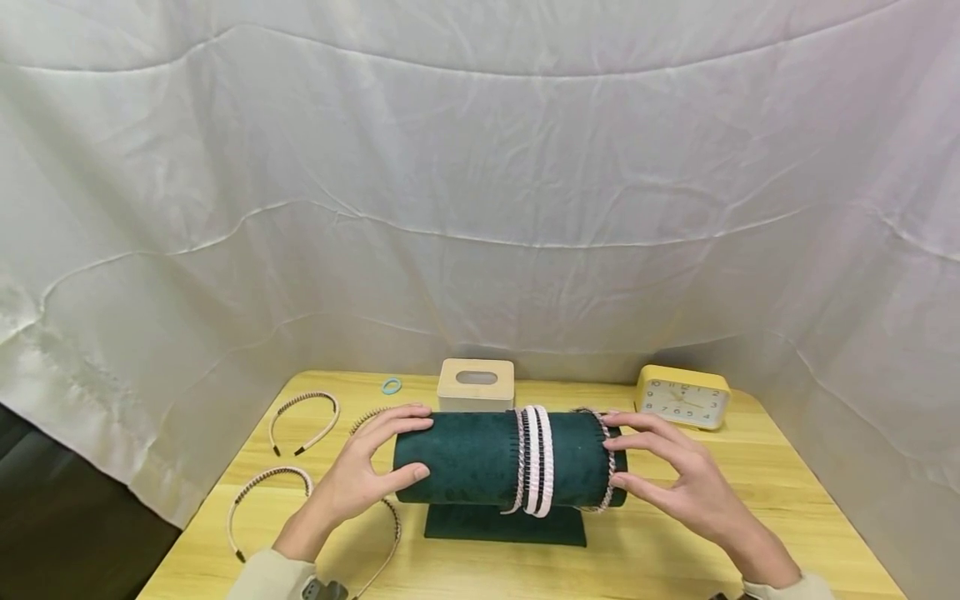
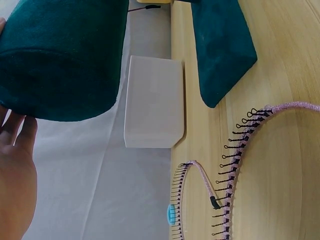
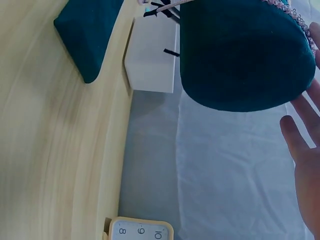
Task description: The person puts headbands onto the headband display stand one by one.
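Observation:
A dark green velvet roll [image 1: 465,458] on a matching stand [image 1: 502,525] carries several braided headbands. White ones [image 1: 545,467] and a pinkish one [image 1: 519,467] sit close together right of the middle. Another twisted pink headband [image 1: 610,467] circles the roll near its right end. My left hand [image 1: 367,467] touches the roll's left end, thumb in front and fingers over the top. At the right end, my right hand [image 1: 682,471] touches the twisted headband with spread fingers and thumb. The right wrist view shows fingers [image 3: 295,135] beside the roll's round end.
On the wooden table's left lie headbands, one at the back [image 1: 303,421] and one nearer [image 1: 262,492]. A tissue box [image 1: 476,387] stands behind the roll, a blue ring [image 1: 391,386] to its left. A yellow clock [image 1: 682,398] stands back right. White cloth hangs around.

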Demonstrator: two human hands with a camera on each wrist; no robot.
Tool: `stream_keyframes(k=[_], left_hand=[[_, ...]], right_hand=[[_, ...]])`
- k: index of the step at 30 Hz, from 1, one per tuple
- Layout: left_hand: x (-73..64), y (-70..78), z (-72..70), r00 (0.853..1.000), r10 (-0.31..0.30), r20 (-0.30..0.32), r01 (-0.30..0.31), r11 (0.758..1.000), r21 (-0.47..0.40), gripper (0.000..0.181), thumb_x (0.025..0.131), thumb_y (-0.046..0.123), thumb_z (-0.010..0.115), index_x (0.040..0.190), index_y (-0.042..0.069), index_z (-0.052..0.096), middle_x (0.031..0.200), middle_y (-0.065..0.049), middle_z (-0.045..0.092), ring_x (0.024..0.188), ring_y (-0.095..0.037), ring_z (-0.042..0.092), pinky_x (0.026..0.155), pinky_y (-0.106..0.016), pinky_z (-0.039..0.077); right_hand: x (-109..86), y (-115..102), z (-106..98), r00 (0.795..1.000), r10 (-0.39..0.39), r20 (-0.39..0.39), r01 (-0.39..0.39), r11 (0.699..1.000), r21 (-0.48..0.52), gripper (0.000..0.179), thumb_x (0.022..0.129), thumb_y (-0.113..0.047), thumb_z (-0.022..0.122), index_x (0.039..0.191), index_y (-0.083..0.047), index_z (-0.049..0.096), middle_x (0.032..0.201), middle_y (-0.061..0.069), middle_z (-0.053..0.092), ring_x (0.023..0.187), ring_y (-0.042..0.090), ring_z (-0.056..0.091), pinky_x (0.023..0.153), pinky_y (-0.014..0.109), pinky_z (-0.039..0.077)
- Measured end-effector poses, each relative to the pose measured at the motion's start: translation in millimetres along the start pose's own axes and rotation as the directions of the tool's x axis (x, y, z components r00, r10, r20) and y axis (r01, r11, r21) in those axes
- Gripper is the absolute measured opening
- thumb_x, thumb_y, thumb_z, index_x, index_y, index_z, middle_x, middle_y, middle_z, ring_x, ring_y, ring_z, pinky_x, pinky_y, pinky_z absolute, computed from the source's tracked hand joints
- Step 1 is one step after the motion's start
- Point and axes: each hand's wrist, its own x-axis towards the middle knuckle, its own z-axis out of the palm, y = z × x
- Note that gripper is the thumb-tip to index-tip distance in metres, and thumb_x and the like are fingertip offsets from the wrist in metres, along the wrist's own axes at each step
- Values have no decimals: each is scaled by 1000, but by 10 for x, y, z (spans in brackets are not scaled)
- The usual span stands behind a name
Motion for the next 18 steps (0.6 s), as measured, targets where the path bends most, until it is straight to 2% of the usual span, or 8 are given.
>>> stream_keyframes(k=[9,15,18], left_hand=[[1,3,6,1000,-2,0,2,1000,1,58,92,13,88,146,25,68,156,-3,61,148,-19,55,123,-23,39],[2,9,2,1000,-8,0,8,1000,9,58,93,14,88,146,26,68,156,-2,61,147,-19,55,123,-24,40],[-1,10,1,1000,-10,-2,10,1000,12,58,93,14,88,146,26,68,156,-2,61,147,-19,55,123,-24,40]], right_hand=[[79,-52,113,1000,-29,12,29,999,-23,66,71,4,98,128,-20,77,143,12,69,140,13,61,115,14,46],[126,-108,181,1000,5,29,-3,999,-41,61,75,-1,97,129,-23,77,143,8,69,137,14,62,115,12,45],[160,-111,229,1000,-16,22,17,999,-47,54,80,-8,97,128,-24,77,142,8,70,137,17,62,123,18,40]])
